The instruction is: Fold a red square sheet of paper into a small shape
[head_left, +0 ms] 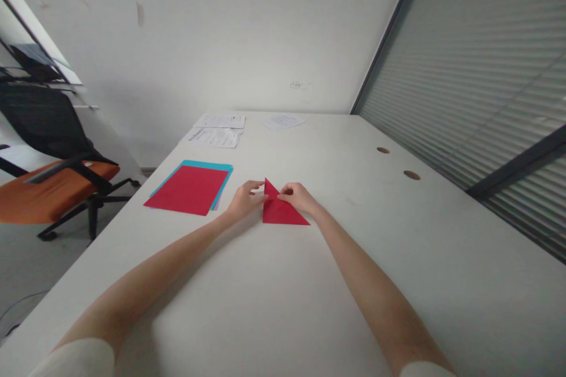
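Observation:
A red paper folded into a triangle point(279, 212) lies on the white table point(283, 283) in front of me. My left hand point(244, 198) rests at the triangle's left edge, its fingers pinched on the paper near the upper tip. At the triangle's upper right edge my right hand point(298, 195) is curled, with fingertips pressed on the paper. Both forearms stretch out over the table.
A stack of coloured sheets point(190, 188), red on top of blue, lies to the left. Printed papers point(216, 134) and another sheet point(282, 122) sit near the far wall. Two round holes point(411, 175) are in the table at right. An orange and black chair point(53, 182) stands left.

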Available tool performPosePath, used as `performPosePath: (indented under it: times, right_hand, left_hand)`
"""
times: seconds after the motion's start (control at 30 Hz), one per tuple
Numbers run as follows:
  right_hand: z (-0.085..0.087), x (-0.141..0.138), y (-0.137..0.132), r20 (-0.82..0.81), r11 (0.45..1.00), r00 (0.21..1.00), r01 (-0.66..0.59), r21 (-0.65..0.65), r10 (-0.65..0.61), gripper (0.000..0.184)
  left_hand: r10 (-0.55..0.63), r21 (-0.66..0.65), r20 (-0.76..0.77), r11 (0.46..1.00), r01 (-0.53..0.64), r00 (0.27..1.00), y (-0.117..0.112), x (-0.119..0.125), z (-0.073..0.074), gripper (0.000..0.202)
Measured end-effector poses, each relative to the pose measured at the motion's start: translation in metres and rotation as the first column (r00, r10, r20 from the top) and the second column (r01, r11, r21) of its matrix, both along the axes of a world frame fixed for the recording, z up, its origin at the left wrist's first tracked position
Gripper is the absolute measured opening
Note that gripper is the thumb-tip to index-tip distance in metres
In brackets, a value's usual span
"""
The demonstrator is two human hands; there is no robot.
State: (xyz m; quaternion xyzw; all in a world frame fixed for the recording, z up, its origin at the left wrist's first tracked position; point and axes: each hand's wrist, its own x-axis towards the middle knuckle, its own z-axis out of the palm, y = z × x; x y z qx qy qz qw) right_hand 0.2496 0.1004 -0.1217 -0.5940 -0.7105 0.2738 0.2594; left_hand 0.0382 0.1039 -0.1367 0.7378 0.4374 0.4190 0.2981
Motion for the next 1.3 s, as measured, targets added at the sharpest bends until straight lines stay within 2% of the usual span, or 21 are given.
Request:
performPosePath:
  times: [0.03, 0.13, 0.2, 0.3, 0.43, 0.7, 0.9, 1.13, 1.3]
  right_hand:
    - [0.005, -0.001, -0.001, -0.064, 0.999, 0.997, -0.035, 0.005, 0.036, 0.013]
    - [0.024, -0.006, -0.006, -0.329, 0.989, 0.933, -0.142, 0.039, 0.147, 0.019]
    - [0.037, -0.009, -0.012, -0.449, 0.982, 0.873, -0.177, 0.066, 0.188, 0.023]
    - [0.054, -0.015, -0.022, -0.502, 0.979, 0.841, -0.183, 0.089, 0.203, 0.025]
    - [0.070, -0.022, -0.034, -0.524, 0.975, 0.823, -0.166, 0.147, 0.219, 0.027]
    - [0.086, -0.026, -0.046, -0.475, 0.969, 0.851, -0.150, 0.194, 0.227, 0.030]
    - [0.087, -0.022, -0.046, -0.382, 0.960, 0.894, -0.150, 0.236, 0.234, 0.026]
    - [0.078, -0.002, -0.038, -0.271, 0.956, 0.917, -0.278, 0.096, 0.294, 0.021]
    - [0.083, 0.009, -0.041, -0.245, 0.962, 0.931, -0.258, 0.086, 0.271, 0.019]
  left_hand:
    - [0.050, -0.084, 0.094, 0.996, -0.042, 0.994, 0.002, -0.001, 0.006, 0.046]
    - [0.084, -0.235, 0.314, 0.972, -0.008, 0.946, 0.001, -0.004, 0.032, 0.055]
    - [0.081, -0.247, 0.423, 0.969, 0.028, 0.903, -0.006, -0.005, 0.050, 0.048]
    - [0.099, -0.219, 0.508, 0.976, 0.017, 0.856, -0.019, -0.002, 0.072, 0.041]
    - [0.098, -0.211, 0.551, 0.977, 0.025, 0.829, -0.033, 0.002, 0.087, 0.038]
    - [0.059, -0.112, 0.541, 0.994, 0.002, 0.839, -0.041, 0.001, 0.097, 0.029]
    - [0.076, -0.122, 0.551, 0.992, -0.010, 0.831, -0.037, -0.001, 0.096, 0.030]
    - [0.129, -0.170, 0.657, 0.985, -0.021, 0.743, -0.022, -0.009, 0.089, 0.035]
    - [0.182, -0.174, 0.721, 0.981, -0.080, 0.668, -0.014, -0.013, 0.086, 0.036]
